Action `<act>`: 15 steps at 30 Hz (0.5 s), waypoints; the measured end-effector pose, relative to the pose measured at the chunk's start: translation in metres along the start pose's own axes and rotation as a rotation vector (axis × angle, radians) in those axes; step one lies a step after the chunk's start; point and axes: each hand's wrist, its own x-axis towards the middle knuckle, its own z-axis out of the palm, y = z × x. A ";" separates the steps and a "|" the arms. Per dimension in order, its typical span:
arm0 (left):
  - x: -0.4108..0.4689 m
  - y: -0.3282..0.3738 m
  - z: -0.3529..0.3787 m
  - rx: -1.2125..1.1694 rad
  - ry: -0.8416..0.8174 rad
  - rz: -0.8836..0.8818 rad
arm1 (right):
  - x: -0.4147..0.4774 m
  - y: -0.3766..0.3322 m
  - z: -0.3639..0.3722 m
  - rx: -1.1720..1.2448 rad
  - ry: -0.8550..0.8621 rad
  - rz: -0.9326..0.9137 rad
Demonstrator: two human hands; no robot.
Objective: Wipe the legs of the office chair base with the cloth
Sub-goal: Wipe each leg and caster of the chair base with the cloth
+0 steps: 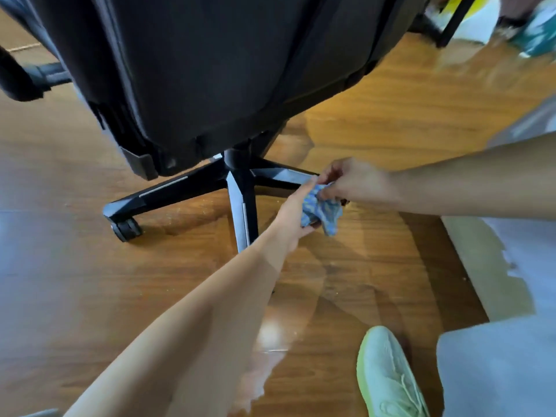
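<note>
Head view: both hands, left hand (293, 212) and right hand (352, 182), pinch cloth (322, 210) beside chair base (240, 188).

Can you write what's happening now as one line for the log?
step: readying cloth | left hand: holds cloth | right hand: pinches cloth | chair leg: beside cloth, contact unclear

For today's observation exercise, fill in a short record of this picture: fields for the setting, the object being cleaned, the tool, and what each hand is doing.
setting: wooden floor
object: black office chair base, one caster visible
tool: blue patterned cloth, bunched
left hand: grips cloth
right hand: pinches cloth from above
also visible: green shoe
</note>
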 end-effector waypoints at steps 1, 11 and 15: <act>0.005 -0.001 0.007 0.002 -0.011 0.001 | 0.001 0.008 -0.003 0.008 0.054 0.056; 0.058 -0.011 0.042 0.083 -0.173 -0.091 | 0.029 0.102 -0.029 0.353 -0.005 0.219; 0.063 -0.002 0.044 0.216 -0.161 -0.152 | 0.047 0.118 -0.024 0.482 -0.108 0.240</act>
